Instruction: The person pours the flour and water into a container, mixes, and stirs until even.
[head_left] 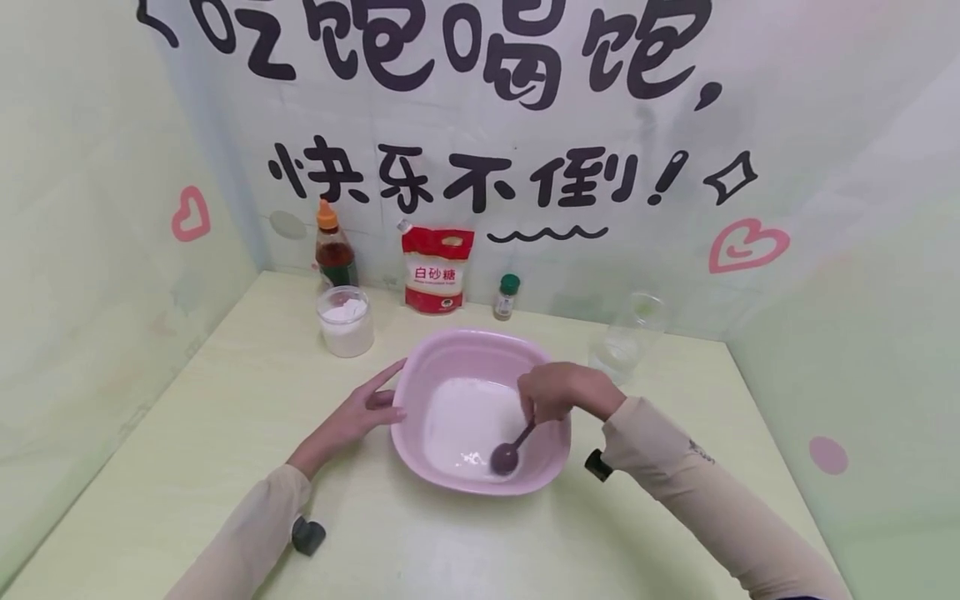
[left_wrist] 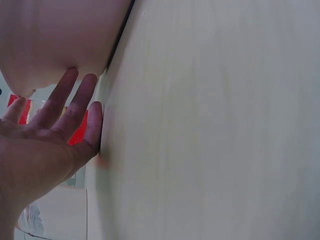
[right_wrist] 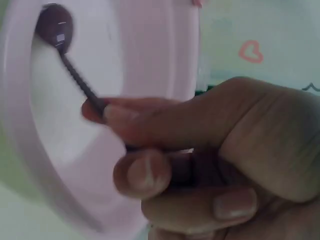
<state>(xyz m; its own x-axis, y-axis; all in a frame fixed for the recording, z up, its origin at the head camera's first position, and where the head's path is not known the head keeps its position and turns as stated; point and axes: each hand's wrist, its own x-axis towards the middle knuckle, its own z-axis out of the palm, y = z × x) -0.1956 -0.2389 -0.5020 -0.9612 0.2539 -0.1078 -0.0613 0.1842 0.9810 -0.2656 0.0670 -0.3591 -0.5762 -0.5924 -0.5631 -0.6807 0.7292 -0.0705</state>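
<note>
A pink plastic basin (head_left: 408,458) stands mid-table with white liquid (head_left: 465,417) in it. My right hand (head_left: 558,390) grips the handle of a dark spoon (head_left: 505,458), whose bowl is down at the near right part of the liquid. The right wrist view shows thumb and fingers curled round the handle of the spoon (right_wrist: 55,25). At the basin's left side, my left hand (head_left: 363,412) touches the wall with spread, fairly straight fingers. Those fingers (left_wrist: 80,105) lie against the outside of the basin (left_wrist: 55,40) in the left wrist view.
Behind the basin stand a sauce bottle (head_left: 335,254) with an orange cap, a clear jar of white powder (head_left: 347,325), a red and white sugar bag (head_left: 435,275) and a small green-capped bottle (head_left: 506,298). A clear container (head_left: 626,337) is at the back right, near the wall.
</note>
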